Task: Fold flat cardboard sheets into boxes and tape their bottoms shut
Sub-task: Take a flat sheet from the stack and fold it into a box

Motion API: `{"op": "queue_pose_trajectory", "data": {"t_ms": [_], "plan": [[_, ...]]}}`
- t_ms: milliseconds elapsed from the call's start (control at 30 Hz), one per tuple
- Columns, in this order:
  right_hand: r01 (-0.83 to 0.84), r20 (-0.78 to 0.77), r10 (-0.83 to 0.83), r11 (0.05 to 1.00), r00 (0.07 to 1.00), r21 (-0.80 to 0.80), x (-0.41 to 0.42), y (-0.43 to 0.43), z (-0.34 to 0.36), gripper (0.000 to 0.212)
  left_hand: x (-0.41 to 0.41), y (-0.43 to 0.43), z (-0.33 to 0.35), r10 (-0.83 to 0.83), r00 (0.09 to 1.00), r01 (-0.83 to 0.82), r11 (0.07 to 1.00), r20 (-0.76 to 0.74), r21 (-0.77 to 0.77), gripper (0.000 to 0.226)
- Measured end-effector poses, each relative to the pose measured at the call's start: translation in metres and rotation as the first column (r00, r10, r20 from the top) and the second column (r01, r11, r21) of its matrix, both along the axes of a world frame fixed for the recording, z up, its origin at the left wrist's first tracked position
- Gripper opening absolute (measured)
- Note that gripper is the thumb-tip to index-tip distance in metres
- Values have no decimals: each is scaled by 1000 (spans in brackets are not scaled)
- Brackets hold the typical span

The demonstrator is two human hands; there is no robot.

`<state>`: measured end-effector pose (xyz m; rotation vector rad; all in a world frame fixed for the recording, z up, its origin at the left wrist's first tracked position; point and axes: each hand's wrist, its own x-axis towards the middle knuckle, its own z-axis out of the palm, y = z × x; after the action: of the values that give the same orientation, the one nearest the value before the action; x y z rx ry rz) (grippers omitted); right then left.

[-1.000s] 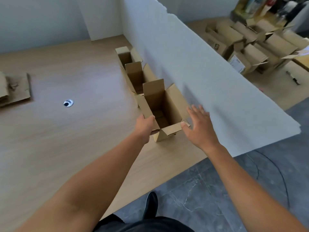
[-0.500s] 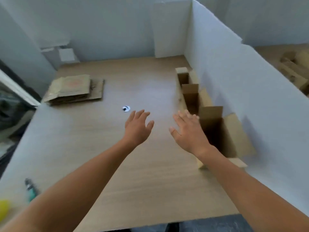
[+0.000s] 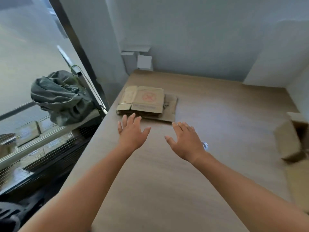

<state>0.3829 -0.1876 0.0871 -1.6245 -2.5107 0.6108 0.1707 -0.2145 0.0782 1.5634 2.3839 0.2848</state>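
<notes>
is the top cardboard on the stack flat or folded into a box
Flat. The top sheet lies level on the stack, flaps spread, no walls raised. The left hand and right hand are open, gripping nothing.

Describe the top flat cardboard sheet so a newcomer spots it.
On the light wooden table, look to the left edge by the window. A pile of flattened brown cardboard sheets lies there, just beyond the left hand. The top sheet alone shows a faded red round print.

left hand (image 3: 132,131) and right hand (image 3: 185,139) spread, near flat cardboard stack (image 3: 147,102), wooden table (image 3: 217,106)
</notes>
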Motion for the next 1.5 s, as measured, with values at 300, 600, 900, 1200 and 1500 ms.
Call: {"op": "queue_pose_trajectory", "data": {"t_ms": [300,600,900,1200,1500], "plan": [[155,-69,-167,977,984,-147,-128,179,-85,77,-174,180,-87,192,959,-193,981,206,-18,95],[332,-268,-420,889,867,-316,-190,257,-133,84,-204,244,-136,218,888,-201,976,406,-85,120],[335,-615,-662,749,429,-572,-168,204,-94,51,-190,182,-108,145,579,-248,969,803,4,111],[142,-691,-687,725,226,-674,-63,11,-64,56,-103,-23,-81,-85,514,10,996,853,93,98],[231,-693,-570,818,441,-527,59,-216,-57,56,26,-245,-74,7,410,10,1000,912,-11,77]]}}
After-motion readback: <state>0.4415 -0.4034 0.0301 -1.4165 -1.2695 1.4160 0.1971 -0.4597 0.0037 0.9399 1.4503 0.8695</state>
